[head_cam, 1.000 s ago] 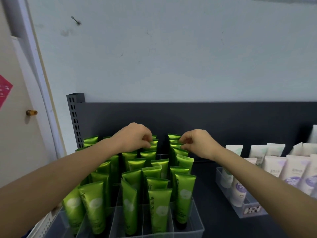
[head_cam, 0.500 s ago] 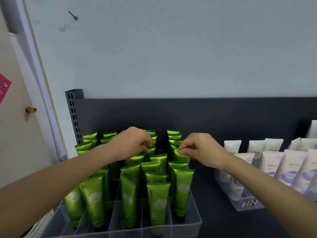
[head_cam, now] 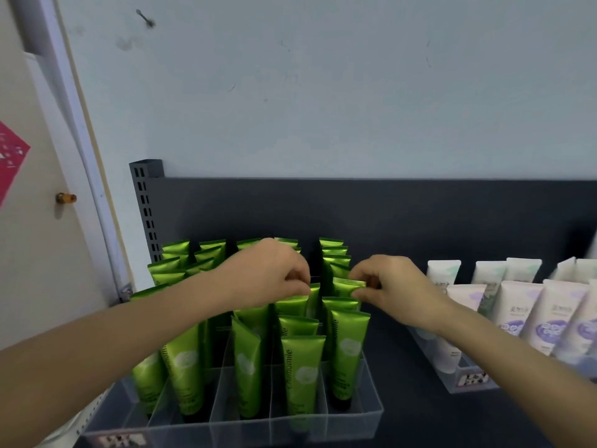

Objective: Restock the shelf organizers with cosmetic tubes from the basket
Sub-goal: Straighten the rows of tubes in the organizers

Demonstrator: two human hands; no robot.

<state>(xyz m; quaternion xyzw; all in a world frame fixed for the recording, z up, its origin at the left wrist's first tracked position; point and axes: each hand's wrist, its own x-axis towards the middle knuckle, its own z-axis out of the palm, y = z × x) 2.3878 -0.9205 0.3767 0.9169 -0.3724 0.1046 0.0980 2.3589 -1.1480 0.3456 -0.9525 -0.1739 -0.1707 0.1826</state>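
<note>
A clear divided organizer (head_cam: 355,418) on the dark shelf holds several rows of upright green tubes (head_cam: 303,373). My left hand (head_cam: 271,273) reaches over the middle rows, fingertips pinched on the crimped top of a green tube (head_cam: 313,291). My right hand (head_cam: 391,286) pinches the top edge of another green tube (head_cam: 347,286) in the rightmost row. Both tubes stand in the organizer among the others. The basket is out of sight.
A second clear organizer (head_cam: 465,379) at the right holds white tubes with purple and green prints (head_cam: 517,305). The dark shelf back panel (head_cam: 387,215) and a slotted upright post (head_cam: 145,208) stand behind. A door with a small knob (head_cam: 66,198) is at the left.
Both hands have drawn back toward me from the rear rows to the middle rows, still pinching tube tops. The view has shifted slightly.
</note>
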